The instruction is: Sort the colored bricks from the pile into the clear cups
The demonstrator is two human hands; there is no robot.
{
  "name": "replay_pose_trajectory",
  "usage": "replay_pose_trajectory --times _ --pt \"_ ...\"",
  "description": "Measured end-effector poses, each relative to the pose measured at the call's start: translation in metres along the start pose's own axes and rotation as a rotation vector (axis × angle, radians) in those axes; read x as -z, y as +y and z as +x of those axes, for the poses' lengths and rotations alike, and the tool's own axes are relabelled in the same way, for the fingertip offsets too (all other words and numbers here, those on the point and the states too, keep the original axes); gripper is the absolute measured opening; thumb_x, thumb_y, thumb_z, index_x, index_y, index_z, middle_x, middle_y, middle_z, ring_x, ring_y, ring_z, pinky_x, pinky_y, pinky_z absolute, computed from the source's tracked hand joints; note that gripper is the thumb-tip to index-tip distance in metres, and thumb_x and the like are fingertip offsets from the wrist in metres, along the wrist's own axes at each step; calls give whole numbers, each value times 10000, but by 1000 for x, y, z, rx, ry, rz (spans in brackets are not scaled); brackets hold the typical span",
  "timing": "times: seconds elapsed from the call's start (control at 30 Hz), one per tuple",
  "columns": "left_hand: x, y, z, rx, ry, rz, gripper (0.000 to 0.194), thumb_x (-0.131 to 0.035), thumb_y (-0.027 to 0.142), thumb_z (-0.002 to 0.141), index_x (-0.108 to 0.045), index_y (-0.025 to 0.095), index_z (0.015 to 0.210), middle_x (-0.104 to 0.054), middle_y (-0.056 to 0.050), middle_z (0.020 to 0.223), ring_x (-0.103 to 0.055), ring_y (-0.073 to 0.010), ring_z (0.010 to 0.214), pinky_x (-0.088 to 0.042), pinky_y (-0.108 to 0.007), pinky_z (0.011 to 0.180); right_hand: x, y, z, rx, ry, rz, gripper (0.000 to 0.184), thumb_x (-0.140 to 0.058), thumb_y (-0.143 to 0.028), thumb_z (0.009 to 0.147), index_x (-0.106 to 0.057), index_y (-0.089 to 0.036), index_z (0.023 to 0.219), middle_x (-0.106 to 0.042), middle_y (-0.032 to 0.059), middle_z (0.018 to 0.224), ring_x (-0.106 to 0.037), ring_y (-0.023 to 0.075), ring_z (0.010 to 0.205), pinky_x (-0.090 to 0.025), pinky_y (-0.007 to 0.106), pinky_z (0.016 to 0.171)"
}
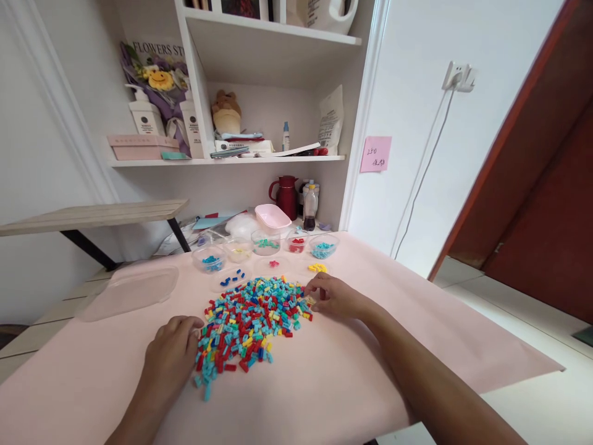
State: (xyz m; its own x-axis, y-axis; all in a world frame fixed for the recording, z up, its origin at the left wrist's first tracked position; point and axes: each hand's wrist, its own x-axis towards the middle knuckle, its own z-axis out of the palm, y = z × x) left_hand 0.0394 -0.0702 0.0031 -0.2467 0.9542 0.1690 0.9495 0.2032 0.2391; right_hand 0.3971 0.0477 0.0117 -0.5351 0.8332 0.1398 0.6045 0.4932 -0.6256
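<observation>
A wide pile of small toy bricks (259, 315), mostly light blue and red with some green, yellow and dark blue, lies on the pink table cover. My left hand (171, 352) rests at the pile's left edge, its fingers curled in; whatever they may hold is hidden. On the opposite side, my right hand (336, 296) reaches the pile's right edge with bent fingers, and thumb and fingertips are apart beside some bricks. Just behind the pile are loose dark blue bricks (232, 278), a few pink bricks (273, 264) and yellow bricks (317, 267) on shallow clear lids or trays.
Clear tubs of blue (213, 264), pale yellow (238, 251), green (265, 243), red (296, 245) and light blue bricks (323, 250) line the back. A clear lid (132, 290) lies left. Behind stand a pink basin (273, 216), red jug (286, 198) and bottle (310, 209).
</observation>
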Motion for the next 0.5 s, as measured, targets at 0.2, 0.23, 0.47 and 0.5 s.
replay_pose_trajectory --times 0.2,0.23,0.47,0.5 --pt "-1 -1 -1 -17 25 5 359 -323 231 891 -659 256 1018 -647 -32 1139 -555 -222 1055 -425 -352 879 0 -1 0 7 -16 -33 109 -632 -168 723 -657 -198 825 -566 33 902 -554 148 754 -449 262 680" --pt "-1 0 -1 -15 27 6 358 -329 230 888 -663 259 1014 -650 -30 1139 -558 -222 1052 -429 -351 871 1 -1 0 -3 -11 -43 103 -619 -156 721 -649 -195 811 -569 33 892 -553 148 743 -448 262 671" --pt "1 2 -2 -14 41 6 355 -346 228 878 -675 256 1009 -662 -34 1127 -571 -222 1037 -440 -352 862 6 -3 -5 44 -29 14 240 -495 -39 700 -667 -196 757 -626 48 928 -584 163 822 -466 265 745" --pt "0 2 -2 -14 40 8 363 -337 228 882 -674 252 1012 -660 -37 1131 -570 -223 1042 -439 -355 866 6 -2 -6 47 -35 31 233 -501 -51 705 -671 -197 767 -626 50 940 -585 166 830 -469 265 744"
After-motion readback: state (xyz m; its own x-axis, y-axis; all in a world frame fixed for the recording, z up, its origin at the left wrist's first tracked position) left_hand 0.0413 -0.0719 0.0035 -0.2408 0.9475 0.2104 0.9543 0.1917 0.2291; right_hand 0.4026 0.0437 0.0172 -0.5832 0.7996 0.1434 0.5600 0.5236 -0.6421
